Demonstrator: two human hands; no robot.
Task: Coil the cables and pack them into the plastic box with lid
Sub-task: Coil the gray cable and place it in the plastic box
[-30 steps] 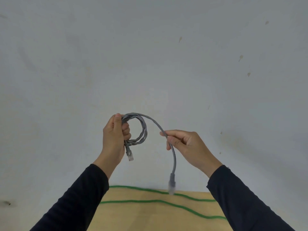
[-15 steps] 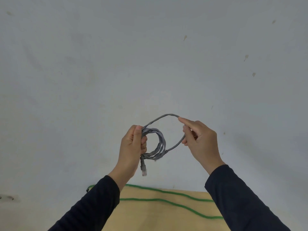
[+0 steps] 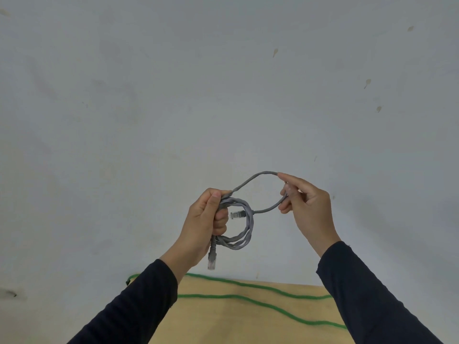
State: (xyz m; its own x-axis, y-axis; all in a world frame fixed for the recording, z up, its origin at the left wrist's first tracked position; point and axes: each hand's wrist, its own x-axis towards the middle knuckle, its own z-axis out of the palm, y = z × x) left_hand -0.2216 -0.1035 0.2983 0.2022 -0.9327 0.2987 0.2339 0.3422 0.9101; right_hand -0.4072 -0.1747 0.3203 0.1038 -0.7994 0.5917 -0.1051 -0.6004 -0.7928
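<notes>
A grey network cable [image 3: 249,224] is wound into a small coil held up in front of a pale wall. My left hand [image 3: 205,225] grips the coil at its left side; one clear plug hangs below that hand. My right hand [image 3: 306,207] pinches the last loose loop of the same cable, to the right of the coil. The cable's other plug pokes through the coil's middle. The plastic box is not in view.
A wooden table [image 3: 236,321] lies below my arms. A green cable [image 3: 260,302] runs across it in two long lines, its end hanging over the table's left edge. A plain grey wall fills everything above.
My right hand rose and moved toward the coil, folding the hanging tail into a loop. The tail's plug now sticks through the coil. Both hands shifted right in view.
</notes>
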